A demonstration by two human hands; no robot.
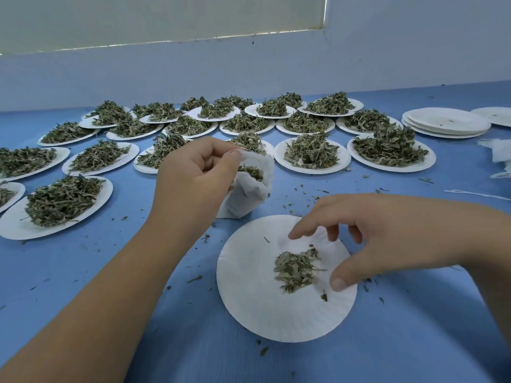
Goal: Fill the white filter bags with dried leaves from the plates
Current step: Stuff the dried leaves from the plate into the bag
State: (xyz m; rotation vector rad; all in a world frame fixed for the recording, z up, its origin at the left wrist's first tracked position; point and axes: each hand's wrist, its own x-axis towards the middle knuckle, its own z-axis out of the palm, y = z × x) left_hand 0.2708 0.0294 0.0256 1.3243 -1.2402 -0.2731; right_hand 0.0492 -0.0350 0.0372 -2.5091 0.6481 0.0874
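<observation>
My left hand (pixel 193 175) grips the rim of a white filter bag (pixel 250 193) and holds it open; dried leaves show inside its mouth. The bag's bottom rests on the blue table. In front of me lies a white paper plate (pixel 249 299) with a small heap of dried leaves (pixel 296 268) near its middle. My right hand (pixel 367 239) hovers over that heap with fingers and thumb spread apart, holding nothing that I can see.
Several plates heaped with dried leaves (pixel 312 153) crowd the back and left of the blue table (pixel 110 272). A stack of bare plates (pixel 445 123) sits at the far right, with more white bags and string (pixel 497 153) beside it. Leaf crumbs lie scattered about.
</observation>
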